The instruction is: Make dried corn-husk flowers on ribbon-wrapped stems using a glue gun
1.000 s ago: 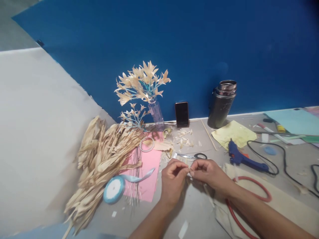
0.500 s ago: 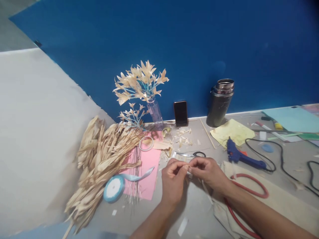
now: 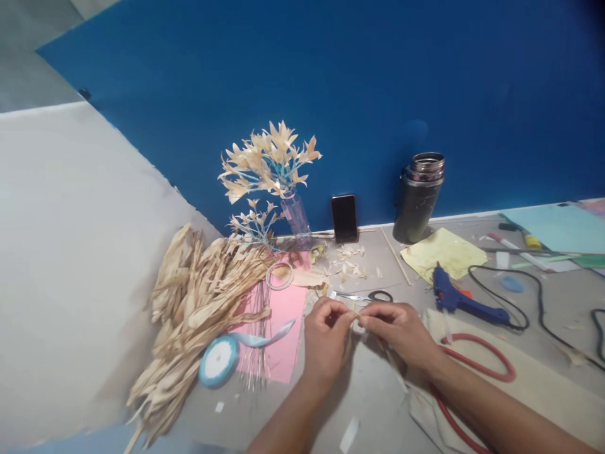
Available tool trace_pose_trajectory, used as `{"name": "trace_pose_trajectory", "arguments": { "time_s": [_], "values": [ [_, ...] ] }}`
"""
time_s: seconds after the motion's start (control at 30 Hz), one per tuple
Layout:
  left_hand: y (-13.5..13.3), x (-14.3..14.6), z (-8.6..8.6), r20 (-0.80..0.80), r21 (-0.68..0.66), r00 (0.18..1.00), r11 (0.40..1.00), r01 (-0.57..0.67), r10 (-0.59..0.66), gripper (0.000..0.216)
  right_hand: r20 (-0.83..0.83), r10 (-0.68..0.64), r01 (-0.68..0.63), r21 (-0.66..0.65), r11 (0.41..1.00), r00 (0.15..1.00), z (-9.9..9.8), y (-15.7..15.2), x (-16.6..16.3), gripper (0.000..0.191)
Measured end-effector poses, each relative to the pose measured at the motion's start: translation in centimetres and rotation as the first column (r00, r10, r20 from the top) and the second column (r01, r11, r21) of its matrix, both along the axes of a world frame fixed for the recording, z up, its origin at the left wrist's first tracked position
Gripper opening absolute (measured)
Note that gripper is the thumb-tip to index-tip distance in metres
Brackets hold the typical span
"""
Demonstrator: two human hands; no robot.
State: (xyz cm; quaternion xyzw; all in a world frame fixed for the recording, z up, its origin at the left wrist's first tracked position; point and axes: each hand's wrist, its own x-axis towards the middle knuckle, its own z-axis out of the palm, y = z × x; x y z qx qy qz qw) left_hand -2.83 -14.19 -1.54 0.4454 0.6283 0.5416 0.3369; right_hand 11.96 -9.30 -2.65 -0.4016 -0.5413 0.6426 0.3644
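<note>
Fingertips of my left hand (image 3: 326,337) and my right hand (image 3: 397,328) meet in a pinch above the table. Between them is a small, pale yellowish piece of corn husk (image 3: 357,313), mostly covered by the fingers. Just beyond the hands lie scissors (image 3: 362,297) with dark handles. To the left, a large bundle of dried corn husks (image 3: 193,302) rests by pink paper (image 3: 288,315) with several thin wires (image 3: 258,362) on it. A roll of light blue ribbon (image 3: 218,361) sits in front of the bundle.
Husk flowers (image 3: 271,157) stand in a clear bottle (image 3: 296,217) at the back, beside a phone (image 3: 345,217) and a dark flask (image 3: 418,198). On the right are a blue glue gun (image 3: 466,302), its black cable (image 3: 536,284), yellow paper (image 3: 444,252) and a red cord (image 3: 496,372).
Both hands stay pinched together, but the fingertips have parted slightly, so more of the husk piece shows. The whole view has shifted a little.
</note>
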Motion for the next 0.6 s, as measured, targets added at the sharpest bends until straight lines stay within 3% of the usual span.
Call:
{"name": "trace_pose_trajectory", "arguments": {
  "time_s": [0.1,0.2,0.27,0.4,0.47,0.6],
  "values": [
    [-0.9,0.9,-0.5,-0.315,0.135,0.949,0.991,0.024,0.02,0.016,0.002,-0.026,0.027,-0.042,0.999,1.0,-0.5,0.1,-0.1,0.025],
    [-1.2,1.3,-0.6,-0.381,0.075,0.925,0.996,0.049,-0.016,0.016,0.011,-0.029,0.028,0.038,0.999,1.0,-0.8,0.3,0.0,0.022],
    [-1.0,1.1,-0.3,-0.356,-0.013,0.934,0.999,0.031,-0.034,0.012,0.039,0.0,-0.007,0.182,0.983,0.999,-0.8,0.3,0.2,0.017],
    [-0.3,0.2,0.6,-0.214,-0.205,0.971,0.977,0.06,-0.104,0.006,0.144,0.049,-0.107,0.424,0.899,0.988,-0.8,0.2,0.4,0.021],
    [-0.1,0.0,0.8,-0.139,-0.237,0.984,0.969,0.076,-0.111,0.005,0.189,0.044,-0.127,0.456,0.881,0.981,-0.9,0.0,0.4,0.022],
    [0.0,0.2,0.9,0.078,-0.273,0.995,0.959,0.075,-0.056,0.003,0.207,-0.005,-0.076,0.379,0.922,0.978,-0.9,-0.2,0.3,0.018]
  ]
}}
